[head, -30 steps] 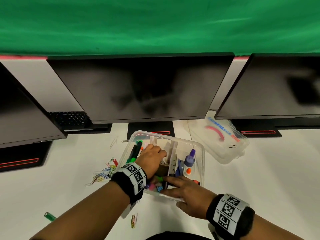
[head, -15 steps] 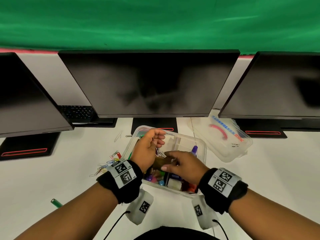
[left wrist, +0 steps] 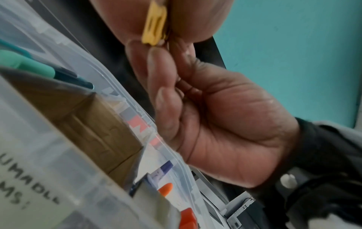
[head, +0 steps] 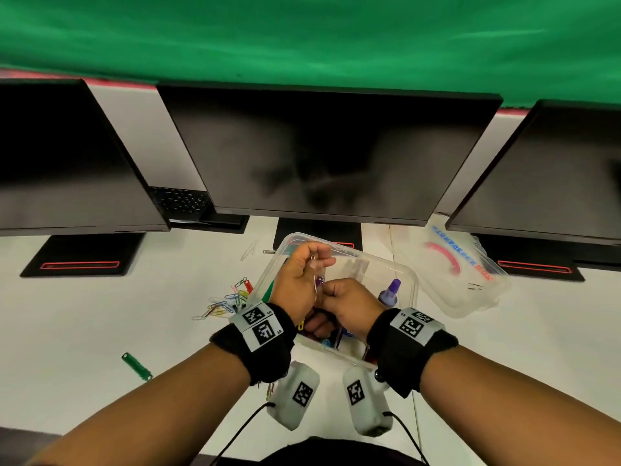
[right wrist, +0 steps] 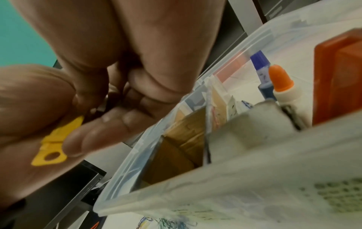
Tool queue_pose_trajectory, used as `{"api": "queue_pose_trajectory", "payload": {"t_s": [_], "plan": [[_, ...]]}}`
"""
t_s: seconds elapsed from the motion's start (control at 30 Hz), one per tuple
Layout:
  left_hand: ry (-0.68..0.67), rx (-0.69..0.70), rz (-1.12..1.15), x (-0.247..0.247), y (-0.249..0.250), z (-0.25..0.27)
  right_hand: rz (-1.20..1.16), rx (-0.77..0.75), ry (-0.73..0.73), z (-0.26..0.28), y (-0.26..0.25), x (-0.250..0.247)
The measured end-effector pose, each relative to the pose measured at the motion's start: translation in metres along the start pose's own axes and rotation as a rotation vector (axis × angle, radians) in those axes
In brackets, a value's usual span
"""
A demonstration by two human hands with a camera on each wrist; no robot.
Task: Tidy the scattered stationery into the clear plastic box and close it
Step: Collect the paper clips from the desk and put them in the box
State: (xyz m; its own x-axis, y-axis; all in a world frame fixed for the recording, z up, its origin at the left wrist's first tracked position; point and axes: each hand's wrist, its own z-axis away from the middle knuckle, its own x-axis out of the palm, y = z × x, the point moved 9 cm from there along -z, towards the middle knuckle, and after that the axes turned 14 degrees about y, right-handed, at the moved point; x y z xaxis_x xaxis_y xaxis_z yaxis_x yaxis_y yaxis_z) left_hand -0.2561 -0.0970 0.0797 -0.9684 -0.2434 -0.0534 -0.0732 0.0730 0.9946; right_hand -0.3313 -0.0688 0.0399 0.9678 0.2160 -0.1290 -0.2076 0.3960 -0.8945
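Note:
The clear plastic box (head: 414, 274) stands open in front of the middle monitor, packed with pens, a brown roll (left wrist: 94, 124) and glue bottles (right wrist: 280, 80). Both hands meet just above it. My left hand (head: 316, 267) grips a small bunch of clips: a purple one (head: 319, 282) shows in the head view, and a yellow tag (left wrist: 154, 23) (right wrist: 53, 148) lies against its fingers. My right hand (head: 327, 292) is curled, its fingertips (left wrist: 156, 54) pinching at the same bunch. Exactly which clip it holds is hidden.
The box's lid (head: 463, 280) lies upside down to the right. Several coloured paper clips (head: 225, 302) are scattered left of the box, and a green tag (head: 136, 366) lies nearer me. Three dark monitors (head: 322, 156) and their stands close off the back.
My left hand rose out of the box with clips in it. My right hand left the box's near rim and came up to meet it.

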Motion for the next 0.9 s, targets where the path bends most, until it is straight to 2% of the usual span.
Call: {"api": "queue_pose_trajectory", "payload": {"t_s": [0.2,0.37,0.43,0.53,0.63,0.77,0.9], "plan": [[0.139,0.070,-0.116,-0.007,-0.004,0.006,0.070,0.044,-0.146,0.008,0.013,0.014],[0.128,0.082,-0.170,-0.009,-0.009,0.003,0.135,0.056,-0.146,0.008,0.012,0.011],[0.117,0.057,-0.153,-0.014,-0.012,0.000,0.194,0.070,-0.084,0.002,0.009,-0.003],[0.079,0.038,-0.241,-0.031,-0.018,-0.007,0.350,0.134,0.123,-0.018,0.009,-0.039],[0.052,0.054,-0.441,-0.060,-0.027,-0.019,0.692,0.096,0.281,-0.037,0.003,-0.067],[0.013,0.057,-0.596,-0.103,-0.042,-0.033,0.836,0.092,0.328,-0.051,-0.008,-0.071],[-0.075,0.051,-0.810,-0.147,-0.062,-0.045,1.053,0.005,0.344,-0.055,-0.033,-0.051]]}}
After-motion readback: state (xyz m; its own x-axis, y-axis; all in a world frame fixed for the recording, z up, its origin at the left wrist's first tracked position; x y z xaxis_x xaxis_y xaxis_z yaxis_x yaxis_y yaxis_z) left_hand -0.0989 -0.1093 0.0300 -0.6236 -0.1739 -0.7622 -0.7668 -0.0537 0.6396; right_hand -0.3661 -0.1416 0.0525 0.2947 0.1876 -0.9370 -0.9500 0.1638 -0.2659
